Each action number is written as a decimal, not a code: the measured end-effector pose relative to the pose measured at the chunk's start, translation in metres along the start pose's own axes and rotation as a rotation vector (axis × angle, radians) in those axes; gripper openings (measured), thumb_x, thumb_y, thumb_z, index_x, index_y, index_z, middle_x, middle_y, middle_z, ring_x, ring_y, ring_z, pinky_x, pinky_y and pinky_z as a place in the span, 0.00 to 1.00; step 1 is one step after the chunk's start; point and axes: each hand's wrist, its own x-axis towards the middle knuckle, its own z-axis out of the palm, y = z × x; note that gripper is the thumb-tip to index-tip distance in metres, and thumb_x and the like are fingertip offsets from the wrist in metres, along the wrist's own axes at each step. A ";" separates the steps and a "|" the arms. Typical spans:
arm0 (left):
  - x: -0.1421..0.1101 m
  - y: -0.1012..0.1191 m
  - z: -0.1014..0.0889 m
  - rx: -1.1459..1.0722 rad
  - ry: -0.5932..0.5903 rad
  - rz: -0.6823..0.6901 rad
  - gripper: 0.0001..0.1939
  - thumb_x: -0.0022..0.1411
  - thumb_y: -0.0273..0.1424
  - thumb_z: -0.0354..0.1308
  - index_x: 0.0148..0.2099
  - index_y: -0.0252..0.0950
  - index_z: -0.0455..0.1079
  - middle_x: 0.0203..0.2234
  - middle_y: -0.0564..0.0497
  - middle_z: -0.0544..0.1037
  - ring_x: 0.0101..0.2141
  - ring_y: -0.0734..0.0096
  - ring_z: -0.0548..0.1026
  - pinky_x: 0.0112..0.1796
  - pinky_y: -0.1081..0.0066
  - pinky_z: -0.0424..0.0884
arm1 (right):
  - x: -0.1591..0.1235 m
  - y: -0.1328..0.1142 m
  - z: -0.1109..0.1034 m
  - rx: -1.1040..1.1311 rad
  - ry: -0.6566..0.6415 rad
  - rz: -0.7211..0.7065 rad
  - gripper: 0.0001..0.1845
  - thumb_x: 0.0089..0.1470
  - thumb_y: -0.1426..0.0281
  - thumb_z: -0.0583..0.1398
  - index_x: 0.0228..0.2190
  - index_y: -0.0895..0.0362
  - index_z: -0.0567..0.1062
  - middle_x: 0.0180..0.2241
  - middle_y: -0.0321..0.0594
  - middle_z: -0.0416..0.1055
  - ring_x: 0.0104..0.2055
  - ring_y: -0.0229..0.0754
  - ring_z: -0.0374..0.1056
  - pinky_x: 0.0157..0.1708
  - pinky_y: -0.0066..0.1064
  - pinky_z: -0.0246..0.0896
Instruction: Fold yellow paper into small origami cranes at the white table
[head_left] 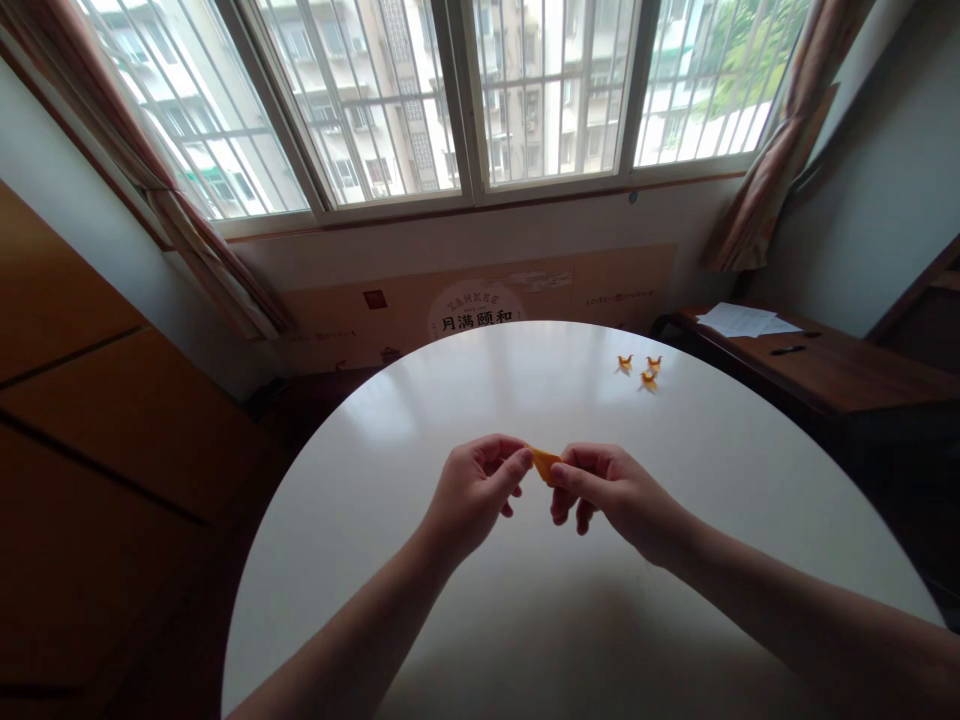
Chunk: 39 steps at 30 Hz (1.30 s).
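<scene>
A small folded piece of orange paper (pixel 543 463) is pinched between both my hands above the middle of a round white table (pixel 390 430). My left hand (pixel 474 492) grips its left end with thumb and forefinger. My right hand (pixel 611 495) pinches its right end, the other fingers curled under. Three small folded orange paper figures (pixel 642 369) stand on the table at the far right, well beyond my hands.
A dark wooden side table (pixel 840 370) with white sheets (pixel 739 320) and a black pen (pixel 787 350) stands to the right. A printed cardboard panel (pixel 472 305) leans under the barred window (pixel 450 100). Wooden furniture (pixel 90 420) lies left.
</scene>
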 end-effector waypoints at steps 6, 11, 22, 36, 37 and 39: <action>0.000 -0.002 0.005 -0.088 -0.009 -0.053 0.14 0.54 0.37 0.65 0.36 0.31 0.76 0.23 0.49 0.76 0.22 0.75 0.70 0.17 0.79 0.66 | 0.000 0.003 0.000 -0.054 -0.008 -0.036 0.20 0.57 0.54 0.62 0.29 0.59 0.73 0.25 0.41 0.76 0.26 0.40 0.73 0.21 0.26 0.61; 0.001 0.000 0.003 -0.098 0.028 -0.041 0.14 0.55 0.38 0.64 0.34 0.30 0.76 0.21 0.51 0.75 0.20 0.76 0.69 0.17 0.79 0.66 | 0.001 0.006 0.000 -0.078 -0.035 -0.042 0.19 0.57 0.54 0.62 0.31 0.59 0.73 0.25 0.40 0.75 0.27 0.40 0.72 0.21 0.26 0.61; 0.003 -0.007 0.000 0.161 0.035 0.019 0.17 0.61 0.42 0.58 0.32 0.32 0.72 0.18 0.53 0.73 0.18 0.76 0.70 0.18 0.77 0.67 | -0.002 0.005 0.001 -0.190 -0.089 -0.039 0.17 0.58 0.56 0.61 0.29 0.58 0.73 0.25 0.40 0.75 0.26 0.38 0.69 0.23 0.26 0.60; 0.004 -0.010 0.000 0.196 -0.025 0.051 0.17 0.65 0.40 0.51 0.32 0.33 0.71 0.22 0.50 0.74 0.21 0.74 0.71 0.18 0.77 0.67 | -0.001 0.004 0.002 -0.207 -0.177 0.046 0.14 0.59 0.60 0.59 0.33 0.59 0.75 0.26 0.40 0.74 0.28 0.38 0.69 0.23 0.25 0.59; 0.005 -0.009 0.000 0.133 -0.013 0.030 0.18 0.65 0.41 0.50 0.32 0.32 0.71 0.23 0.50 0.74 0.22 0.74 0.71 0.18 0.77 0.67 | -0.001 0.005 0.002 -0.172 -0.170 0.051 0.14 0.58 0.60 0.60 0.32 0.59 0.74 0.26 0.40 0.74 0.28 0.39 0.69 0.23 0.25 0.60; 0.005 -0.007 0.000 0.068 0.014 0.011 0.20 0.66 0.42 0.48 0.32 0.32 0.71 0.26 0.49 0.74 0.22 0.75 0.70 0.17 0.78 0.66 | 0.001 0.006 0.001 -0.100 -0.156 0.059 0.14 0.57 0.60 0.60 0.30 0.59 0.73 0.25 0.39 0.73 0.27 0.39 0.70 0.22 0.25 0.60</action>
